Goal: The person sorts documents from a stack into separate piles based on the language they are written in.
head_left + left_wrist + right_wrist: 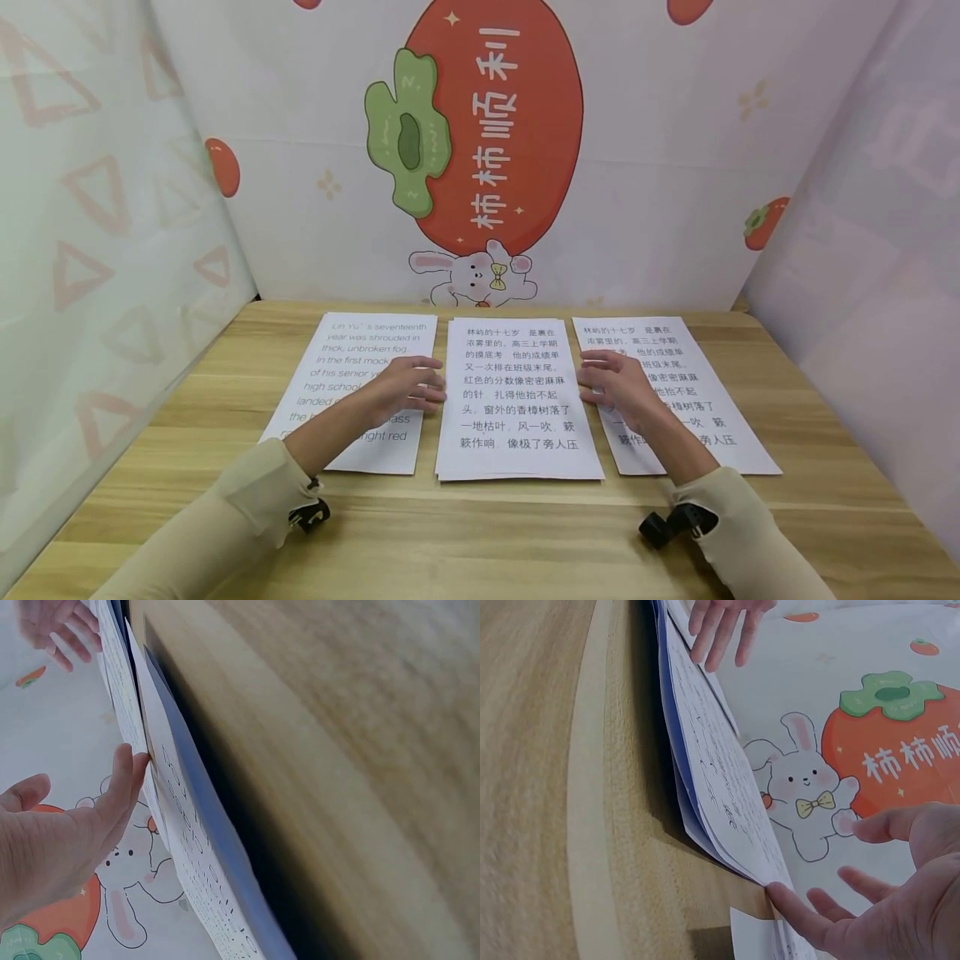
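Observation:
Three paper piles lie side by side on the wooden table. The middle stack, printed with Chinese text, has sheets slightly out of line at its edges. My left hand hovers over the English-text paper, fingers extended toward the middle stack's left edge. On the other side my right hand is over the right-hand Chinese-text paper, fingertips close to the middle stack's right edge. In the right wrist view, the right hand has a fingertip right at the stack's corner. Neither hand grips anything.
The wooden table extends in front of the papers. A white backdrop with a persimmon and rabbit print stands behind it, with pale fabric walls at both sides. Black wrist cameras are strapped at the cuffs.

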`<state>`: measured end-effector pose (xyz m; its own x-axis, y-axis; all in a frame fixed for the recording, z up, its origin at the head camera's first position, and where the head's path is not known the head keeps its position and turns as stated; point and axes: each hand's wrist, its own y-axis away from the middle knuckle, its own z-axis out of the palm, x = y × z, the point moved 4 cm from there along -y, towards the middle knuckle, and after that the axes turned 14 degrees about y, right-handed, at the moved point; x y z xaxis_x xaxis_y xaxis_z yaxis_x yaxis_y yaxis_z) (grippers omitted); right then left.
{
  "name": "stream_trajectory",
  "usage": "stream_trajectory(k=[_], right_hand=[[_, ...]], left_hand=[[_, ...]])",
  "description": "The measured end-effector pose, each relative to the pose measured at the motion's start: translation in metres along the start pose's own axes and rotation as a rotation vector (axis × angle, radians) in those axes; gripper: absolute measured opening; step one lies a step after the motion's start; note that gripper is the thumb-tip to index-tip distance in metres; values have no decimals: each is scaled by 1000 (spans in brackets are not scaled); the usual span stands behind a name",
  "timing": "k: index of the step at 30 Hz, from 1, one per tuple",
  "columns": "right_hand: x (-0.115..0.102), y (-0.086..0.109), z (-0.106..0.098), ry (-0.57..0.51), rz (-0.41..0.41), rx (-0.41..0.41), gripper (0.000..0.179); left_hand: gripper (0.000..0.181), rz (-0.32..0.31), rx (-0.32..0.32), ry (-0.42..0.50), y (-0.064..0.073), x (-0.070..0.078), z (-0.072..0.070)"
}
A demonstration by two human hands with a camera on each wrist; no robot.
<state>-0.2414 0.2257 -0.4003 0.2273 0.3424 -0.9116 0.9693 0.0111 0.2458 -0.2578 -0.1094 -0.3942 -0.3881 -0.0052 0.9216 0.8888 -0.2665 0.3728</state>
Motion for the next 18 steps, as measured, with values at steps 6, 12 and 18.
stream_trajectory(k=[6, 12, 18], right_hand=[[-3, 2, 1, 22, 4, 10, 58], [-6, 4, 2, 44, 6, 23, 57], [-7, 5, 2, 43, -1, 29, 56]], left_hand=[[51, 4, -10, -3, 1, 0, 0], [50, -3, -3, 5, 0, -1, -1], [50, -5, -6, -2, 0, -1, -1]])
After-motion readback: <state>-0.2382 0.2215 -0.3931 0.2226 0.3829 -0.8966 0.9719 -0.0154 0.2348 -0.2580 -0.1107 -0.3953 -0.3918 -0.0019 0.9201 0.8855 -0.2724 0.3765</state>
